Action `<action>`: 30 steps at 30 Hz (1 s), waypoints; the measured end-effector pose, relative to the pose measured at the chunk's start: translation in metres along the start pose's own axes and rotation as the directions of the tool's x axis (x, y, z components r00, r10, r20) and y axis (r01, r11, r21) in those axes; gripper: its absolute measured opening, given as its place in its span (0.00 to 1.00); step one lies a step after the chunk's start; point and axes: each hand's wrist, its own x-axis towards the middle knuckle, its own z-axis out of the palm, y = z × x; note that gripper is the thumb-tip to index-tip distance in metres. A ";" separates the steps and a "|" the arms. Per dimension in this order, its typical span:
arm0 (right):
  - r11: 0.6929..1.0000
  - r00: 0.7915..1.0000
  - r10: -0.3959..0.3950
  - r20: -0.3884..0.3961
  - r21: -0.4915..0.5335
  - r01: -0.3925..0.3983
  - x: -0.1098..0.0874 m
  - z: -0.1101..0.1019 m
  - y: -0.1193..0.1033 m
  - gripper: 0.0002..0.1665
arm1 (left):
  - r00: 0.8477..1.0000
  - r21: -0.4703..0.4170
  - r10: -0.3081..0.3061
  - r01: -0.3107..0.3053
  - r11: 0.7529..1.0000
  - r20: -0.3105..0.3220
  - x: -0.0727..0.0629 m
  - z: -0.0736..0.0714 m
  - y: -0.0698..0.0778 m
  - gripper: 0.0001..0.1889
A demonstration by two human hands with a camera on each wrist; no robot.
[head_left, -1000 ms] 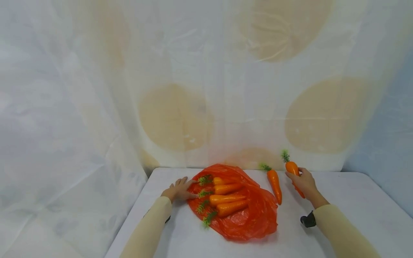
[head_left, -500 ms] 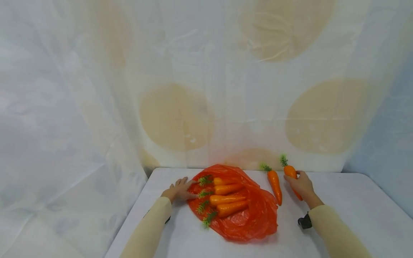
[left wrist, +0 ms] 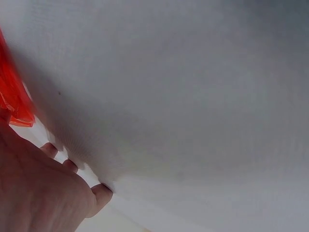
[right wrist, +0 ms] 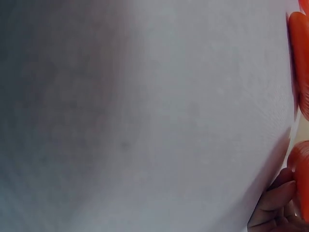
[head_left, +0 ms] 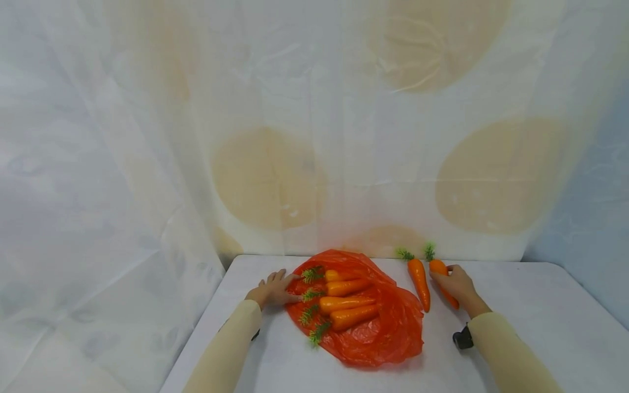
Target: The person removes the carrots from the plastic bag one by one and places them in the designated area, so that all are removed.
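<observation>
My right hand (head_left: 457, 284) holds an orange carrot (head_left: 438, 267) with a green leafy top, low at the table's right side. Just left of it lies another carrot (head_left: 419, 278), apart from the one in hand. In the right wrist view, curled fingers (right wrist: 275, 203) meet the held carrot (right wrist: 301, 179) at the edge. My left hand (head_left: 275, 289) rests with fingers spread at the left edge of a red plastic bag (head_left: 398, 333). Several carrots (head_left: 346, 304) lie in the bag's mouth, green tops pointing left; their tips are partly covered by the film.
The white table (head_left: 530, 305) ends at a back edge against a hanging pale sheet (head_left: 373, 164) with tan round patches. More sheeting (head_left: 98, 245) closes in the left side. A black wrist device (head_left: 463, 338) sits under the right sleeve.
My right hand has moved slightly left and down with its carrot, bringing it nearer the lone carrot. The left hand and the bag have stayed in place.
</observation>
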 end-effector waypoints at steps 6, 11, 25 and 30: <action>1.000 1.000 -0.002 0.020 0.006 0.002 -0.003 -0.001 -0.004 0.54 | 1.000 0.001 0.006 -0.006 1.000 0.005 -0.007 -0.005 0.005 0.41; 1.000 1.000 0.001 0.027 0.002 -0.001 -0.005 -0.001 -0.006 0.55 | 1.000 0.001 0.019 -0.019 1.000 0.008 -0.014 -0.010 0.009 0.42; 0.998 0.991 -0.038 0.126 -0.042 0.043 0.000 -0.008 -0.003 0.58 | 1.000 0.006 -0.005 0.005 1.000 -0.003 -0.002 -0.002 0.002 0.41; 0.997 0.985 -0.051 0.167 -0.047 0.059 0.000 -0.013 -0.004 0.57 | 1.000 -0.001 0.011 -0.011 1.000 0.007 -0.014 -0.008 0.008 0.40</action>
